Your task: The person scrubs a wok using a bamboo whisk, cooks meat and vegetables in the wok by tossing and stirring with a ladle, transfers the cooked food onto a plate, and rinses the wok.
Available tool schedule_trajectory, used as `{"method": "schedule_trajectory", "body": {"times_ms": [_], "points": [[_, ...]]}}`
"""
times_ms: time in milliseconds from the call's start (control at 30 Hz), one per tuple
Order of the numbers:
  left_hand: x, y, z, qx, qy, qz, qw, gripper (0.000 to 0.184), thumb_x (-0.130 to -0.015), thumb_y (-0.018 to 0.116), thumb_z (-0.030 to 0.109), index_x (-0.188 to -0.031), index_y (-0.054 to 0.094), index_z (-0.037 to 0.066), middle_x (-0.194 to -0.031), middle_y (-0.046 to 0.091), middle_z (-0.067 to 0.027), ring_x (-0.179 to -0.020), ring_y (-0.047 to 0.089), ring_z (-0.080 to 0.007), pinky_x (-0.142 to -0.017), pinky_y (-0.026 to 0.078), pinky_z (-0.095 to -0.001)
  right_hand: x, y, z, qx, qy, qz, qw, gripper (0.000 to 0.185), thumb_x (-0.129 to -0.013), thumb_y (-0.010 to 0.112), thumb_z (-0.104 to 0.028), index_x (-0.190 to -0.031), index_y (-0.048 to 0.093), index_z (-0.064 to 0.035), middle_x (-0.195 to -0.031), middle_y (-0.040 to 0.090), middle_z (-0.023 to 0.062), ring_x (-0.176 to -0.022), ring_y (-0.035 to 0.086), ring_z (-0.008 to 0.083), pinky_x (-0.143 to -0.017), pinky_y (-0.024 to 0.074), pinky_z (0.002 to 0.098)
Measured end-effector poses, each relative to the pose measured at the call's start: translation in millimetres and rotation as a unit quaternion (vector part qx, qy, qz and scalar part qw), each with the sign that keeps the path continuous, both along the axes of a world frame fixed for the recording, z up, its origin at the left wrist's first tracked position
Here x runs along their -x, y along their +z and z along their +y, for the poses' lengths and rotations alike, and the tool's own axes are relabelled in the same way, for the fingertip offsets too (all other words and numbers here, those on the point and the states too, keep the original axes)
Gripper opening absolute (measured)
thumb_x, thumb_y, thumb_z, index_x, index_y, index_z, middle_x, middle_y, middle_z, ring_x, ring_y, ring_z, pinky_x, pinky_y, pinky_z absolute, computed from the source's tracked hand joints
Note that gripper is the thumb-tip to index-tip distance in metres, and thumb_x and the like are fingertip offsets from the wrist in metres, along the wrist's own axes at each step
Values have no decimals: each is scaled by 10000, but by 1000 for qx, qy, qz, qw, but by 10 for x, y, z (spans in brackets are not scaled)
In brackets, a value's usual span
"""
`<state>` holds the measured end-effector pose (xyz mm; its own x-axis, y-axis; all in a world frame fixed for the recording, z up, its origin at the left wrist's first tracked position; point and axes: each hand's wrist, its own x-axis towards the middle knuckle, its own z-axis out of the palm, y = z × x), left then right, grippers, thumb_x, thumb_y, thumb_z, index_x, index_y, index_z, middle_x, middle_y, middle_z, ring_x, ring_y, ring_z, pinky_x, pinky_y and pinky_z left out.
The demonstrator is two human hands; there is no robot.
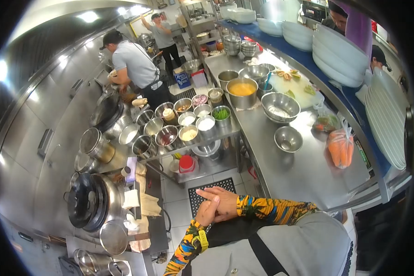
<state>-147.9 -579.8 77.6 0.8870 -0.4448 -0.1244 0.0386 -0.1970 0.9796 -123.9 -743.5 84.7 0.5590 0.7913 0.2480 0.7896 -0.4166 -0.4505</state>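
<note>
My left hand (207, 210), with a yellow watch (201, 240) at its wrist, meets my right hand (226, 204) in front of my apron. The two hands touch and cross, and no object shows in either. The right fingers stretch out to the left; those of the left lie against the right hand, partly hidden. Beyond them stands a metal rack (237, 133) bearing several steel ingredient tins, among them chopped green herbs (221, 113) and a dark red sauce (166, 136). Below sits a red-lidded container (186, 163).
On the right, a steel counter (303, 184) carries a pot of orange liquid (242, 92), a colander (280, 108), a steel bowl (288, 139) and bagged carrots (341, 148). Stacked woks (85, 202) stand left. A co-worker (131, 60) leans over the stove; others are farther off.
</note>
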Motion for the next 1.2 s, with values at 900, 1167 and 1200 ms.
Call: {"method": "schedule_trajectory", "body": {"times_ms": [900,1167,1200], "points": [[210,-190,626,-56,22,-123,991,338,-982,458,308,-1012,623,14,-853,675,-103,-790,656,-189,-708,509,-315,754,-267,741,-334,-345,155,864,301,-807,718,-341,-881,709,-50,-1080,647,164,-1045,615,283,-900,482,343],[529,-674,1060,23,-83,-36,996,587,-830,643,40,-1353,376,17,-1258,507,-161,-1110,565,-229,-931,475,-321,1300,-108,1201,-231,-347,165,894,340,-812,710,-361,-970,638,-69,-911,648,107,-843,627,275,-764,495,367],[567,-772,1062,44,-90,19,995,607,-820,650,36,-1359,373,23,-1277,496,-160,-1120,559,-227,-928,479,-319,1376,-141,1263,-221,-346,183,893,361,-816,708,-374,-989,631,-66,-917,653,118,-840,634,275,-758,498,367]]}}
